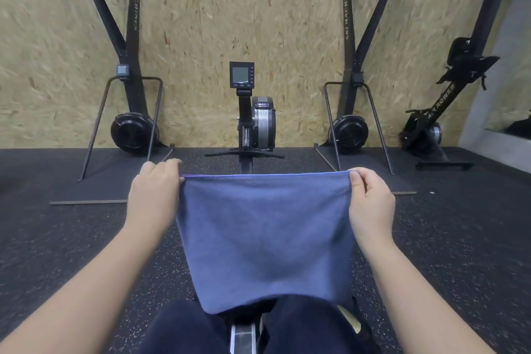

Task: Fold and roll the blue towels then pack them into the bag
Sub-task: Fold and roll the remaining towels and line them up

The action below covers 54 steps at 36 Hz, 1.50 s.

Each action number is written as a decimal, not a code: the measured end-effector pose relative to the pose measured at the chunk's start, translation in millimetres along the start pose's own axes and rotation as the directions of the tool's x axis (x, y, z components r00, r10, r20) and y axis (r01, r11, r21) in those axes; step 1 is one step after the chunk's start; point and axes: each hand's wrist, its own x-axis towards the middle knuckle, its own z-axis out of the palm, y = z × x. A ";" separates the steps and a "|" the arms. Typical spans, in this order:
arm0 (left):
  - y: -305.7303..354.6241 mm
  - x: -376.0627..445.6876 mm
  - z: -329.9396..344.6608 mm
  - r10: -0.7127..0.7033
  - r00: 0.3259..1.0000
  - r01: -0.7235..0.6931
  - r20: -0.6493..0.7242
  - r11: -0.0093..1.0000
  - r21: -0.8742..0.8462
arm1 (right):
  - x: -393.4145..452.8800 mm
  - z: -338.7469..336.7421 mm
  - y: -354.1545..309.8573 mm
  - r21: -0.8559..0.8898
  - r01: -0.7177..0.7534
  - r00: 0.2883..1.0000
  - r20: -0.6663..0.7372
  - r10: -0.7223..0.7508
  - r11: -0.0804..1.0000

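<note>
A blue towel (265,241) hangs in front of me, stretched flat between both hands above my knees. My left hand (155,192) pinches its top left corner. My right hand (370,198) pinches the top right corner. The top edge is pulled taut and level, and the lower edge hangs over my lap in dark trousers. No bag is in view.
I sit on the rail of a rowing machine (253,121) that faces a chipboard wall. Two ski machines (132,129) (349,129) stand left and right of it. A folded rower (431,129) leans at the far right. The floor is black speckled rubber (71,238).
</note>
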 end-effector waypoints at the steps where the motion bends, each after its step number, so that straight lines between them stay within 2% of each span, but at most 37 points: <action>1: 0.8 -0.3 0.1 0.010 1.000 -0.010 0.022 1.000 0.006 | 0.0 1.4 -0.3 -0.004 0.017 1.000 -0.017 -0.017 1.000; 4: 1.9 -2.5 1.2 0.048 0.995 -0.052 0.083 0.997 0.052 | 0.4 4.8 -1.8 -0.049 0.096 0.993 -0.065 -0.099 0.994; 7: 3.3 -2.3 0.9 0.019 0.994 -0.025 0.111 0.999 0.046 | 2.7 7.9 -5.2 -0.096 0.123 0.988 -0.083 -0.131 0.988; 9: 6.2 -2.9 0.9 -0.023 0.996 0.023 0.091 1.000 -0.001 | 4.1 8.3 -10.1 -0.054 0.064 0.996 -0.059 -0.068 0.996; 12: 12.1 -3.5 -0.4 -0.141 0.987 0.154 0.073 0.962 -0.227 | 4.1 6.7 -16.4 0.052 -0.080 0.997 0.012 0.079 0.995; 16: 13.6 -1.0 2.3 -0.285 0.943 0.332 0.170 0.790 -0.516 | 3.0 5.4 -17.4 0.075 -0.136 0.990 0.045 0.133 0.988; 19: 16.7 -2.3 0.7 -0.393 0.876 0.476 0.280 0.610 -0.633 | 4.3 6.0 -16.2 0.099 -0.153 0.987 0.065 0.148 0.983; 25: 18.8 -7.7 2.0 -0.471 0.837 0.488 0.278 0.414 -0.768 | 6.2 4.8 -15.9 0.060 -0.119 0.981 0.159 0.108 0.991; 28: 20.0 -7.0 -3.5 -0.484 0.833 0.474 0.270 0.370 -0.799 | 9.0 3.9 -15.1 0.049 -0.104 0.985 0.141 0.096 0.993; 35: 19.3 -1.7 -12.5 -0.462 0.804 0.501 0.373 0.190 -0.844 | 9.2 5.8 -19.1 -0.022 -0.179 0.971 0.159 0.180 0.984; 39: 33.1 -0.7 -24.6 -0.389 0.833 0.482 0.393 0.163 -0.861 | 6.5 11.7 -30.9 0.001 -0.173 0.963 0.212 0.169 0.985; 43: 48.3 -1.9 -44.6 -0.296 0.884 0.418 0.363 0.149 -0.896 | 6.9 17.3 -47.8 0.112 -0.175 0.943 0.304 0.134 0.978; 47: 60.4 -2.6 -62.9 -0.145 0.941 0.330 0.305 0.202 -0.922 | 8.9 19.5 -66.3 0.184 -0.153 0.928 0.365 0.077 0.971; 49: 64.5 -3.2 -67.8 -0.046 0.963 0.268 0.265 0.262 -0.927 | 9.2 22.3 -73.0 0.193 -0.162 0.915 0.396 0.074 0.968; 51: 67.3 -4.2 -69.4 0.040 0.972 0.208 0.232 0.319 -0.925 | 7.7 25.8 -77.9 0.218 -0.177 0.908 0.412 0.074 0.960; 54: 71.5 -4.8 -67.6 0.097 0.972 0.165 0.215 0.372 -0.913 | 2.9 29.0 -86.4 0.219 -0.142 0.910 0.412 0.041 0.965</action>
